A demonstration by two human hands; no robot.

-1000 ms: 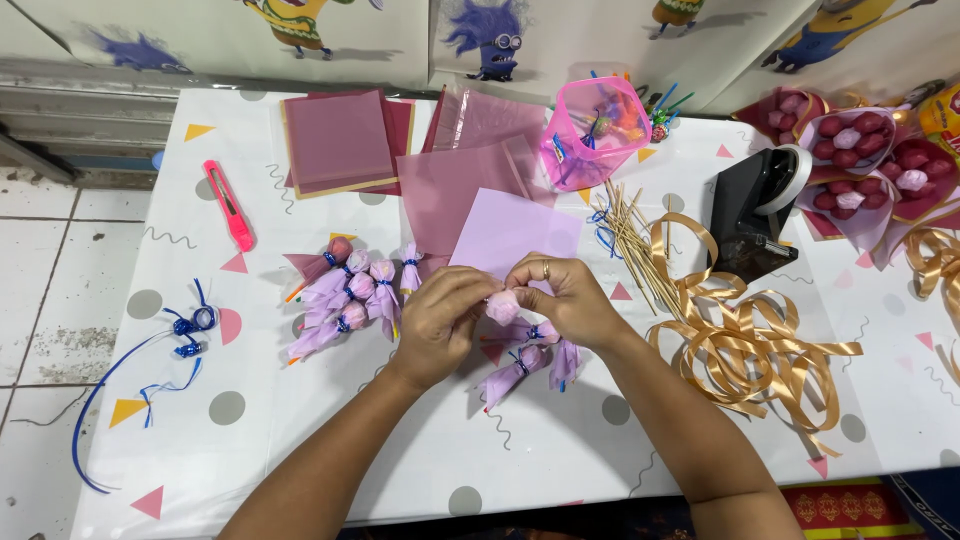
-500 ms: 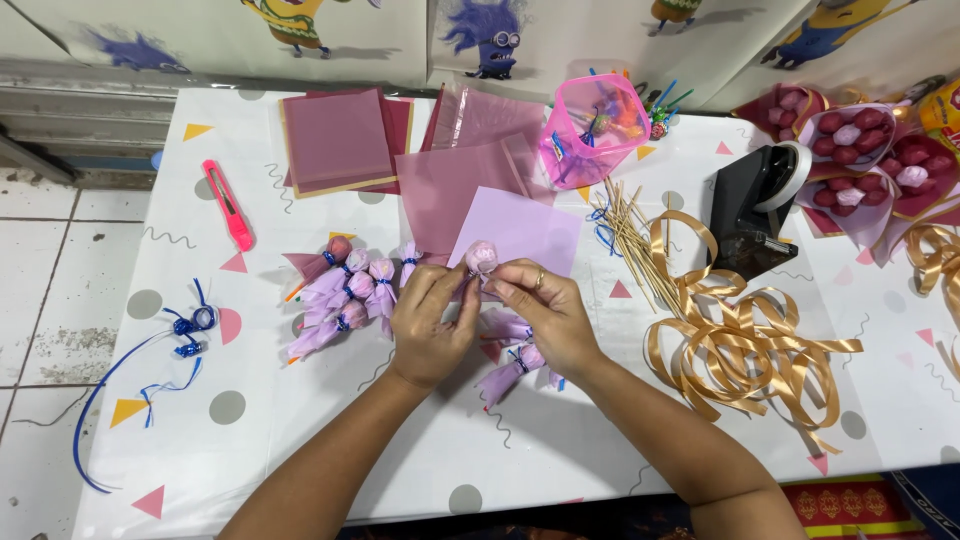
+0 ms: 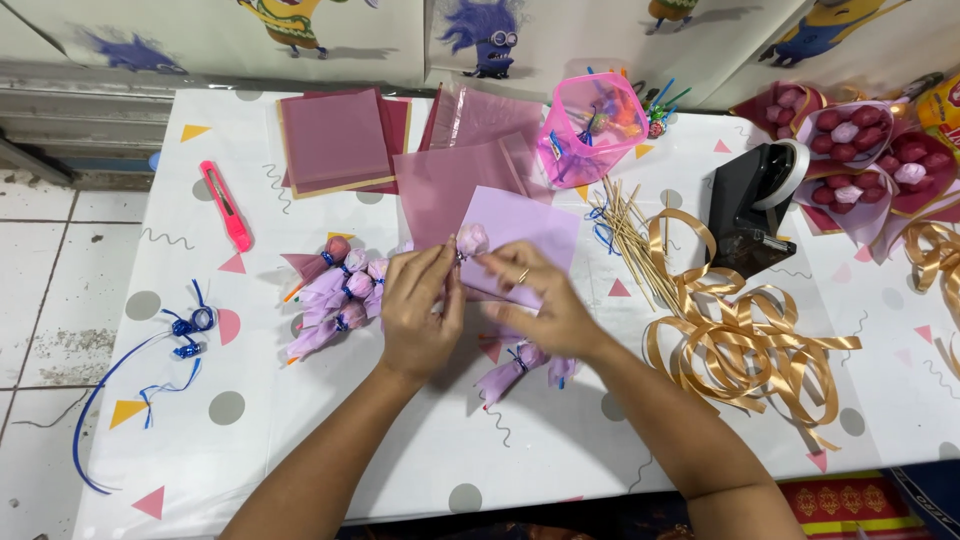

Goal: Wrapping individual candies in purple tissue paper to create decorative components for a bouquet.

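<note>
Two hands meet over the bench (image 3: 300,440): the left hand (image 3: 418,315) and the right hand (image 3: 540,300) pinch a small lilac-wrapped ball (image 3: 472,238) between their fingertips, above a lilac paper sheet (image 3: 530,228); wrapped bundles (image 3: 335,295) lie left.

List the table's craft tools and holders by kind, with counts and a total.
Pink utility knife: 1
Black tape dispenser: 1
Pink mesh basket: 1
Bundle of wooden skewers: 1
Total: 4
</note>
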